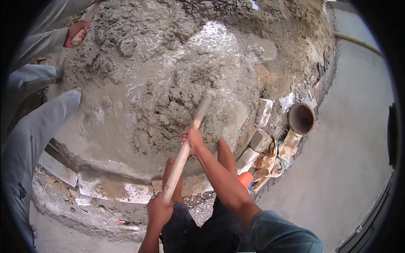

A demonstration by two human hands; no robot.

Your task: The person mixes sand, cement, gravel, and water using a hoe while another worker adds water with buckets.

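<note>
Wooden tool handle (180,166), set aslant over the near half of a broad bed of wet mix (101,130). Its far end is sunk in the mix, somewhat right of the middle; its near end reaches past the bed's near edge. The head of the tool is buried, so I cannot tell its shape.

Hands: I see the right hand (193,140) wrapped around the shaft partway along, fingers curled beneath and across the wood. The left hand (160,209) grips the near end; some of its fingers are hidden from me, but the hand appears firmly closed on the wood.

Handling (judged by appearance): I take the shaft to be stiff, fairly light in itself and not fragile. The sunken end should feel heavy, since the mix looks dense, clumped and clinging. The stretch next to the mix is coated grey and probably slippery; I would keep both hands on the paler, cleaner wood, set well apart as here, the left for leverage and the right to bear the load.

Surroundings: pale slabs (118,190) line the near edge; a stone block (260,140) and a bucket (301,119) lie along the right edge. Near the far left edge, a co-worker's hand (76,34) grips another wooden handle (90,13).
</note>
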